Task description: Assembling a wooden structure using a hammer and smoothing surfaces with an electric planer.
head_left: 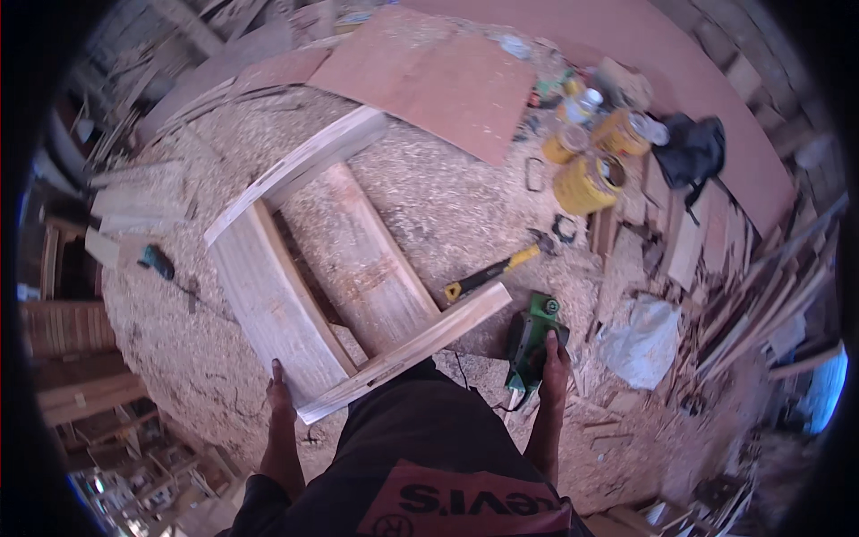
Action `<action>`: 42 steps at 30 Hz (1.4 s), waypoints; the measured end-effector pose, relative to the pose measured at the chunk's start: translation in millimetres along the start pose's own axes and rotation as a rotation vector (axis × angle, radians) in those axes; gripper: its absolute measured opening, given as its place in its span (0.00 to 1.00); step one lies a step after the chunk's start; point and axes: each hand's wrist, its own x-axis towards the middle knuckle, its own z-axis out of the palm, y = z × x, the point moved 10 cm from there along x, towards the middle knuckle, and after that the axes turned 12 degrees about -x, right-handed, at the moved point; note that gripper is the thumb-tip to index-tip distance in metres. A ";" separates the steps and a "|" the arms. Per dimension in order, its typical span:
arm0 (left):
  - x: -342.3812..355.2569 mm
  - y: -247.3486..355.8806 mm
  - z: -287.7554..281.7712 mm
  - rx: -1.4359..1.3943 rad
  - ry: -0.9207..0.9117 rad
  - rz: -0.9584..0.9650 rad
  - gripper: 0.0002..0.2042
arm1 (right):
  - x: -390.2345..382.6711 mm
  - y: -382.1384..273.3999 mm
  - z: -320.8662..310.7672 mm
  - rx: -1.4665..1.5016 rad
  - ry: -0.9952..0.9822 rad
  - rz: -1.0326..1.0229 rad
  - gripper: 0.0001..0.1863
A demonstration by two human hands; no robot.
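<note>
A pale wooden frame (pixel 309 313), made of wide boards joined between two long side pieces, lies tilted across the middle in front of me. My left hand (pixel 280 392) is at the near left edge of its wide board, closed against it, with the undersides of the fingers hidden. At the right, my right hand (pixel 555 362) is wrapped round a green electric planer (pixel 535 345), just beyond the near side piece's right end. A yellow-and-black hammer (pixel 494 271) lies above that side piece.
Wood shavings cover the floor. Yellow cans (pixel 586 185), a black bag (pixel 693 152) and a white sack (pixel 641 343) stand at the right. Reddish sheets (pixel 429 76) lie at the far side. A teal power tool (pixel 157 261) with a cord lies left; scrap wood (pixel 743 295) is piled right.
</note>
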 end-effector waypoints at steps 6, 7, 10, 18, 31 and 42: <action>-27.5 -13.5 12.1 -0.030 -0.046 -0.022 0.45 | 54.3 13.4 5.8 -0.119 -0.075 0.237 0.28; -24.6 -15.6 5.9 -0.009 -0.012 -0.049 0.44 | 80.2 7.0 -12.7 -0.735 0.093 0.075 0.30; -37.3 -5.1 -8.4 -0.036 0.027 0.020 0.43 | 65.6 -112.8 14.3 -1.049 0.421 -0.287 0.30; -19.8 -31.2 -24.8 0.131 0.291 0.005 0.44 | 215.2 -37.6 100.9 -0.599 -0.021 0.176 0.37; -36.1 -44.6 -39.0 0.042 0.463 0.115 0.36 | 223.3 -90.2 169.5 0.527 -0.230 0.267 0.11; -61.9 -51.1 -12.8 -0.030 0.607 -0.031 0.39 | 319.2 -200.5 162.7 -0.299 -0.165 -0.071 0.20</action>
